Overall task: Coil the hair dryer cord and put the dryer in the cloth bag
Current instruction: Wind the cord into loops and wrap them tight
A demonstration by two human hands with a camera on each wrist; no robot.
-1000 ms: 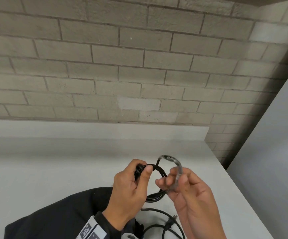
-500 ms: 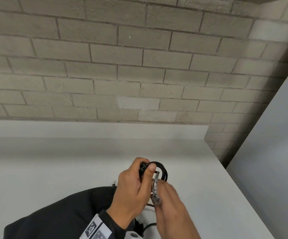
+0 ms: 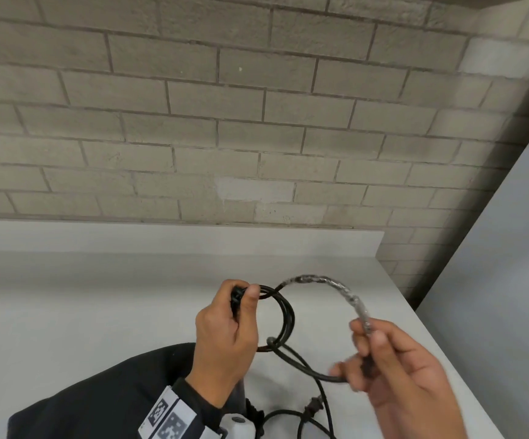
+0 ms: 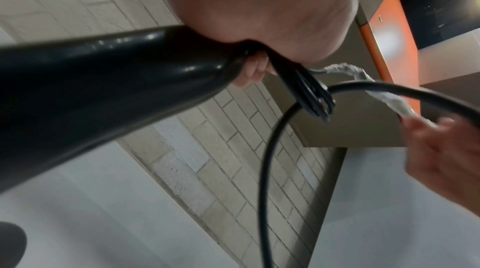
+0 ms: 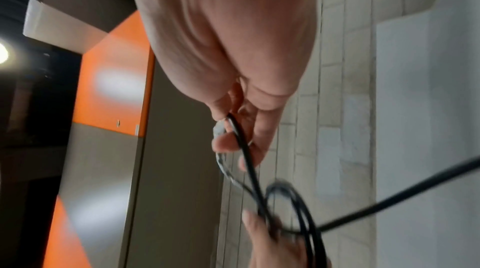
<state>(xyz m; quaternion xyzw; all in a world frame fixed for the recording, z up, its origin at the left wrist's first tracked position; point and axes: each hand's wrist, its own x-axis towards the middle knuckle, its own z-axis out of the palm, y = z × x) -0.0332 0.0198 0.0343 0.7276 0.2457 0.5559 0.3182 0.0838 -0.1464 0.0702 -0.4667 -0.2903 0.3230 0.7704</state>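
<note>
My left hand grips a small coil of the black cord above the white table, thumb over the loops. In the left wrist view the same hand also holds the black hair dryer by its narrow end, with the loops hanging beside it. To the right, my right hand pinches the cord where a tape-wrapped stretch arches between the two hands. The plug and slack cord lie on the table below. The dark cloth bag lies under my left forearm.
The white table ends at a brick wall behind and has its right edge close to my right hand. A grey panel stands to the right.
Half a second ago my right hand was against the left, laying cord onto the coil. It has since swung out to the right, with the taped stretch arched between the hands.
</note>
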